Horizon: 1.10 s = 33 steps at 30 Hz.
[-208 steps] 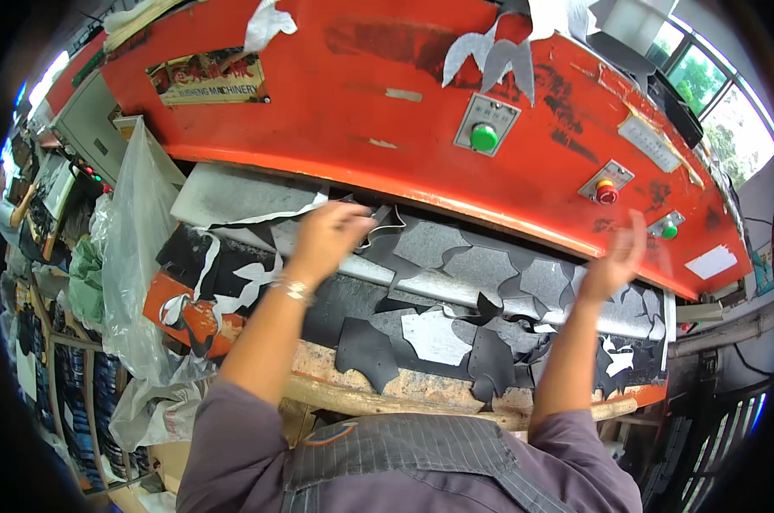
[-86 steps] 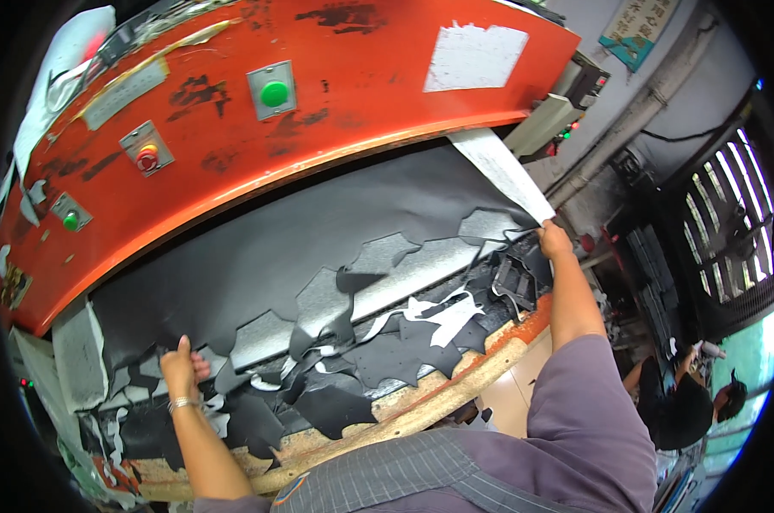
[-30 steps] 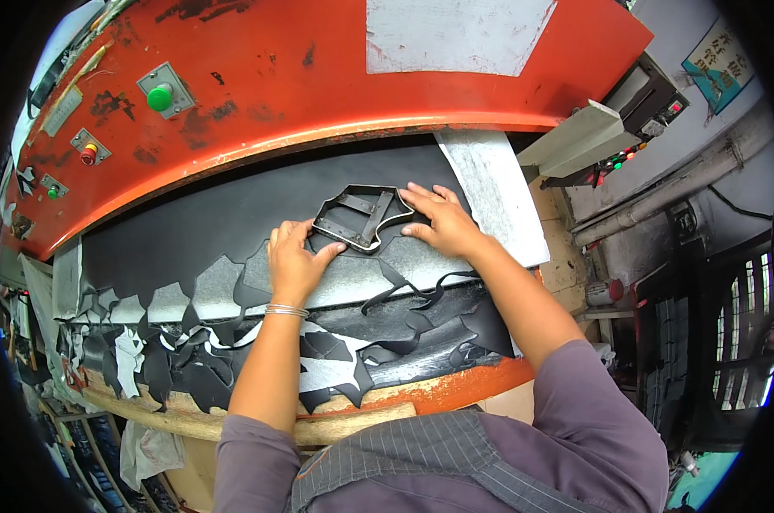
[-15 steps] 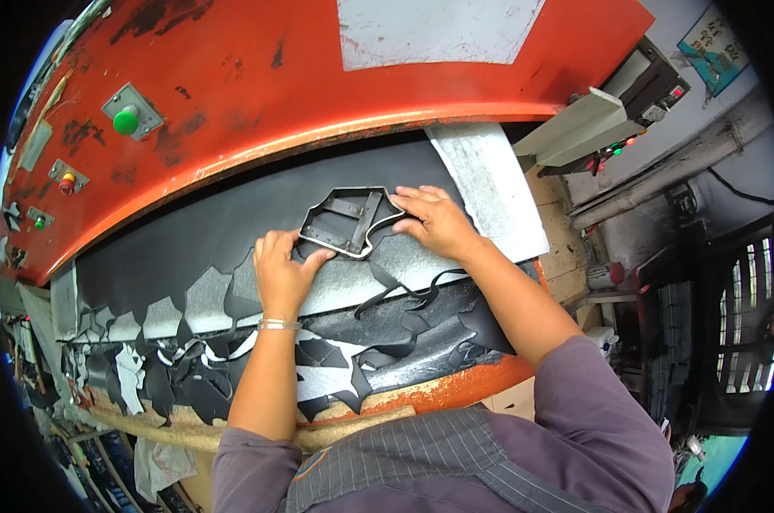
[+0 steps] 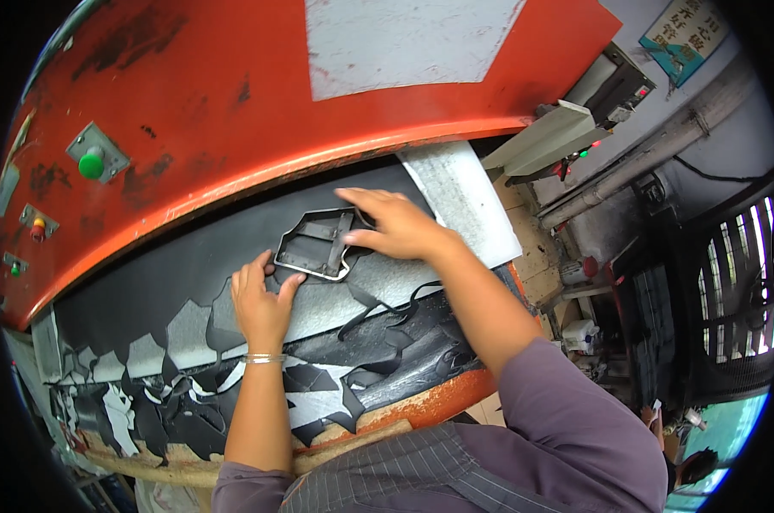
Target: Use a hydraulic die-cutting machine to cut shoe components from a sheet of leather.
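A metal cutting die (image 5: 312, 272), an open angular frame with crossbars, lies on a black sheet (image 5: 182, 265), which looks like leather or a similar material. My left hand (image 5: 263, 303) grips its lower left corner, thumb along the near edge and fingers by the left side. My right hand (image 5: 400, 227) is laid over the die's right end, with the thumb near a crossbar and the fingers reaching past the far edge. That hand hides the right end of the frame. Jagged cut-outs line the sheet's near edge, exposing a pale grey board (image 5: 464, 201) beneath.
A large orange press beam (image 5: 233, 111) with green (image 5: 91, 165) and red (image 5: 38, 232) buttons spans the far side. Black and white scraps (image 5: 207, 410) hang along the near edge. A control box (image 5: 618, 90) is at the right. Another person (image 5: 695, 466) shows at the lower right.
My right hand has shifted from the die's right end further over its top, now covering more of it. My left hand stays at the left corner. The whole view has shifted.
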### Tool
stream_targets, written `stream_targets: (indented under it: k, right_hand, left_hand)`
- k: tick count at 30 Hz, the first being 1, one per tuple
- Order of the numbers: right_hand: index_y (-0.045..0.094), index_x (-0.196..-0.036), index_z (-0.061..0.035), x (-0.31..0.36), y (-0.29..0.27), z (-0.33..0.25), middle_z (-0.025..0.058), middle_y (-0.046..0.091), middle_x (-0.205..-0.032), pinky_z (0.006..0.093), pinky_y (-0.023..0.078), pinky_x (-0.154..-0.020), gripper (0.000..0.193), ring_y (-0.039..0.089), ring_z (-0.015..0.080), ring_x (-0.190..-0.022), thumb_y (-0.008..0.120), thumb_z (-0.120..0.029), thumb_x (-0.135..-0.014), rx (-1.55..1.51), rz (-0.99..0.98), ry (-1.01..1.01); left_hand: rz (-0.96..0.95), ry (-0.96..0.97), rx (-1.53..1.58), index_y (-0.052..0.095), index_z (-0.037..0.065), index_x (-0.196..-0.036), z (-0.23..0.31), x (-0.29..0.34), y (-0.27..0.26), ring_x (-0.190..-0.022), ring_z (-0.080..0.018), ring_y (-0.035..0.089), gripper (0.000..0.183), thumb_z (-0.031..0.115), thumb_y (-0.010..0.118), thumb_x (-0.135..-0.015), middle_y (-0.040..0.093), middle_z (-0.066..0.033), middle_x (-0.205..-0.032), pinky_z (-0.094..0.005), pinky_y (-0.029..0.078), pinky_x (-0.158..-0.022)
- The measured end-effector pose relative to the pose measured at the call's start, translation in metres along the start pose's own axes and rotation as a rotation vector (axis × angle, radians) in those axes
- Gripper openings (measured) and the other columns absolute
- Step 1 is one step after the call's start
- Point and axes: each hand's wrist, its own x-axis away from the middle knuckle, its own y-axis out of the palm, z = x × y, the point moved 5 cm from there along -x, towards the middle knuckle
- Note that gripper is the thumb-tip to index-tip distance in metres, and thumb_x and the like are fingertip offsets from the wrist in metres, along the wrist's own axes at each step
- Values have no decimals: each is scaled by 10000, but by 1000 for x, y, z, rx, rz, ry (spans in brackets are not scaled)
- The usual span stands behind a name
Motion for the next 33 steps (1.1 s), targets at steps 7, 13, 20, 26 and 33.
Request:
stream_targets:
  k: [7,13,20,26,33]
  right_hand:
    - [533,-1325,-153,45,23,20,182,602,-1248,448,405,-1028,532,569,319,-1157,697,-259,-830,183,273,-55]
    - [589,-1226,-52,53,19,15,162,677,-1069,410,476,-964,477,656,298,-965,728,-196,-793,152,319,-30]
    - [639,-1096,-8,54,6,31,185,660,-1116,413,461,-994,359,632,300,-1050,713,-211,-809,169,348,-14]
    - [630,-1172,-58,7,-11,-3,145,616,-1231,416,421,-1007,363,530,309,-1215,649,-235,-855,257,169,-15]
    - [652,-1060,-85,-75,44,-43,97,681,-1049,444,485,-886,258,611,292,-1069,566,-165,-830,452,-271,-259]
  left_hand:
    - [49,29,60,657,60,-1001,2,0,5,-873,-249,570,390,226,815,-685,659,-49,-872,-350,456,-780]
    - [36,120,-56,676,52,-1108,4,1,9,-862,-250,550,422,228,779,-738,635,-68,-899,-346,446,-790]
    - [-9,43,-43,707,37,-1057,13,-10,21,-868,-256,533,397,271,779,-745,608,-69,-887,-357,434,-799]
    - [11,67,-62,690,33,-1073,12,-10,15,-884,-264,536,395,259,769,-759,603,-85,-896,-368,430,-817]
    - [-9,74,-42,643,46,-1135,7,-1,9,-907,-281,539,351,163,685,-807,607,-91,-943,-380,427,-842]
